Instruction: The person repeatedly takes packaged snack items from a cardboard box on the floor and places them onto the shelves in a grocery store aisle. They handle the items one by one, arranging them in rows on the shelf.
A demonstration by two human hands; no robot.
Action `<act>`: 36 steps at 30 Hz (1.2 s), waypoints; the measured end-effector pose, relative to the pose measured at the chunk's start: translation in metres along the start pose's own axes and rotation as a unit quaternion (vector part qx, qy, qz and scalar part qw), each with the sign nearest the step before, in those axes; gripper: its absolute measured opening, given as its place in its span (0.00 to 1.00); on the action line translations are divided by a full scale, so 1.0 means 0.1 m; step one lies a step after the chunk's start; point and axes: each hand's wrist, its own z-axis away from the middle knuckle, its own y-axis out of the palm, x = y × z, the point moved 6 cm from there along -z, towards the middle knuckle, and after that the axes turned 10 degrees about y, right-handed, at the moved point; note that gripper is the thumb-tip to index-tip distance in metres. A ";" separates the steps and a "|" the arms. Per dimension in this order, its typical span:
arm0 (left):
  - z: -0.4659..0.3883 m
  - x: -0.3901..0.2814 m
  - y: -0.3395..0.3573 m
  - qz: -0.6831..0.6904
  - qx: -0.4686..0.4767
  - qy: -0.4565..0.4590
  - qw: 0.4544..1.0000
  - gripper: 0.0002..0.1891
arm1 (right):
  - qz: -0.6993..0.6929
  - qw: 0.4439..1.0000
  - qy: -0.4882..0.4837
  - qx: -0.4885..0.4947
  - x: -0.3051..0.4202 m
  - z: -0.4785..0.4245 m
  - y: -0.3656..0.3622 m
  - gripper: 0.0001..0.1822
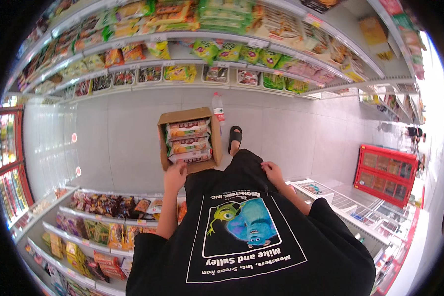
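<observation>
An open cardboard carton point(217, 148) stands on the floor in front of me, holding several plastic-wrapped food packs point(188, 145). My left hand point(175, 177) is at the carton's near left corner, fingers bent towards the lowest pack; whether they grip anything is hidden. My right hand point(272, 172) hangs beside my right thigh, loosely bent, with no object visible in it. Beyond the carton's far right corner is a clear plastic bottle with a red cap and red label point(218, 107). One foot in a black slipper point(235, 135) shows right of the carton.
Shelves of packaged snacks point(244, 35) run across the far side. More stocked shelves point(107, 222) lie behind at the left. White wire racks point(340, 199) and a red-framed case point(386, 175) stand at the right; red-framed glass doors point(11, 162) are far left.
</observation>
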 end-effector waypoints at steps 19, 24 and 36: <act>-0.16 -0.81 1.38 -0.025 0.005 0.046 0.999 0.16 | 0.120 0.992 -0.004 0.025 -0.69 -0.65 -1.07 0.14; -0.23 -1.38 0.98 -0.095 -0.016 -0.107 0.990 0.22 | 0.082 0.988 -0.009 0.132 -0.74 -1.34 -1.50 0.16; -0.65 -1.21 1.57 0.006 -0.046 -0.438 0.898 0.28 | 0.180 0.974 0.008 0.135 -0.60 -2.80 -2.41 0.14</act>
